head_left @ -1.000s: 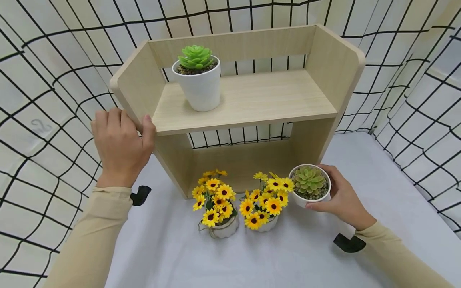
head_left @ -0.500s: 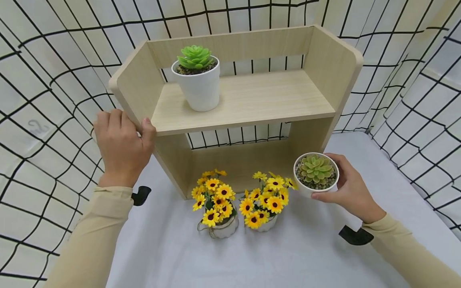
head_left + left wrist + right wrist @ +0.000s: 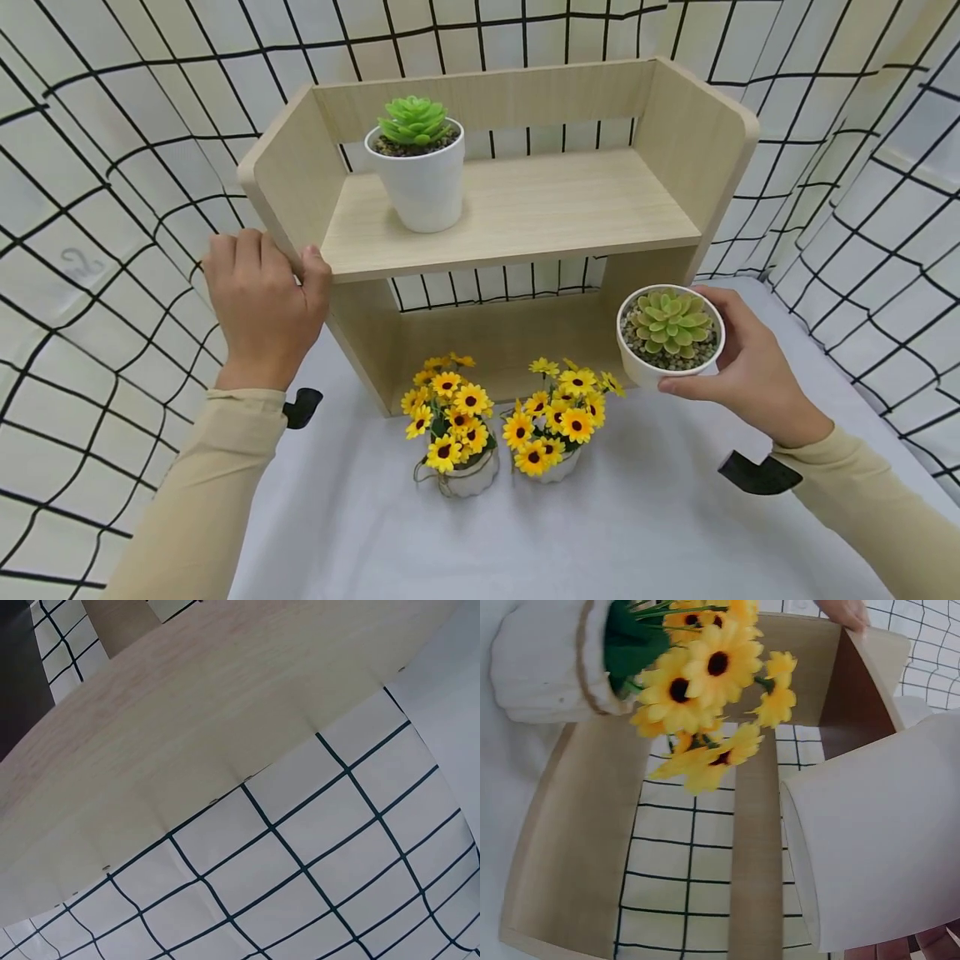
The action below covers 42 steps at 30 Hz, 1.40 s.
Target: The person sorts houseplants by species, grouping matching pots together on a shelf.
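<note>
My right hand (image 3: 757, 367) grips a white pot with a pale green succulent (image 3: 671, 323) by its right side, thumb in front. The pot is held above the table, before the shelf's lower right corner; in the right wrist view the white pot (image 3: 885, 832) fills the right side. My left hand (image 3: 266, 300) grips the left side panel of the wooden shelf (image 3: 525, 196), thumb on its front edge. On the upper board, at left, stands a white pot with a bright green succulent (image 3: 420, 179).
Two pots of yellow flowers, one at left (image 3: 465, 475) and one at right (image 3: 558, 462), stand on the white cloth (image 3: 525, 542) before the shelf's lower level. Black wire grid (image 3: 112, 208) surrounds the shelf behind and at both sides.
My right hand has lifted the pale green succulent pot up and to the right, away from the right flower pot. The left hand keeps its grip on the shelf.
</note>
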### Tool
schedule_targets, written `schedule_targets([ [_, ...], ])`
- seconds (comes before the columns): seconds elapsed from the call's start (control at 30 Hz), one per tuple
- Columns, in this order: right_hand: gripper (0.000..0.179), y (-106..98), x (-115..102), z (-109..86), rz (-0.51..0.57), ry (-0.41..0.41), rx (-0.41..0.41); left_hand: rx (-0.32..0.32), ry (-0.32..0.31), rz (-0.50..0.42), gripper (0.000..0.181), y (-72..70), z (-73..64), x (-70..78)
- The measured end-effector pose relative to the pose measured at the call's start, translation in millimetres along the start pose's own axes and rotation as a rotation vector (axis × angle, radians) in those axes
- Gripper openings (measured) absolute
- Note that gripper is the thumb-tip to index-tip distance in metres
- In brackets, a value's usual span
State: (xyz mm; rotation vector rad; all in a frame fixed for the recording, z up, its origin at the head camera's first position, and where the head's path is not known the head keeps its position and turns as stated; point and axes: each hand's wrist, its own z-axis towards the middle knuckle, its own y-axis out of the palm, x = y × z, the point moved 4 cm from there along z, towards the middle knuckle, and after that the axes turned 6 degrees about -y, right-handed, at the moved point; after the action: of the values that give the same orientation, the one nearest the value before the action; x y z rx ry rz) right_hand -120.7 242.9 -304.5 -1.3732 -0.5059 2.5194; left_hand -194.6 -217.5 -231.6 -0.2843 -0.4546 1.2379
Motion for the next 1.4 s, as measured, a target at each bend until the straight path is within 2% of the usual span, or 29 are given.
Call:
schedule_targets([
  [0.3, 0.103, -4.3, -23.3, 15.6, 0.031, -0.035, -0.007, 0.009, 0.004, -0.011, 0.058, -0.4, -0.5, 0.1],
  [0.6, 0.097, -7.0, -53.4, 39.9, 0.04, -0.016, 0.017, 0.024, 0.006, -0.022, 0.057, 0.6, -0.4, -0.8],
  [0.9, 0.089, -4.2, -78.0, 66.8, 0.269, -0.045, 0.051, 0.011, 0.003, -0.014, 0.059, 1.3, -0.7, -0.9],
  [1.2, 0.083, -1.7, -91.2, 88.5, 0.386, -0.088, 0.094, -0.001, 0.011, 0.002, 0.058, 2.6, -0.5, 0.2],
  [1.4, 0.082, 4.0, -97.4, 103.5, 0.412, -0.058, 0.106, 0.001, -0.002, 0.007, 0.059, 2.3, -1.1, -0.8],
])
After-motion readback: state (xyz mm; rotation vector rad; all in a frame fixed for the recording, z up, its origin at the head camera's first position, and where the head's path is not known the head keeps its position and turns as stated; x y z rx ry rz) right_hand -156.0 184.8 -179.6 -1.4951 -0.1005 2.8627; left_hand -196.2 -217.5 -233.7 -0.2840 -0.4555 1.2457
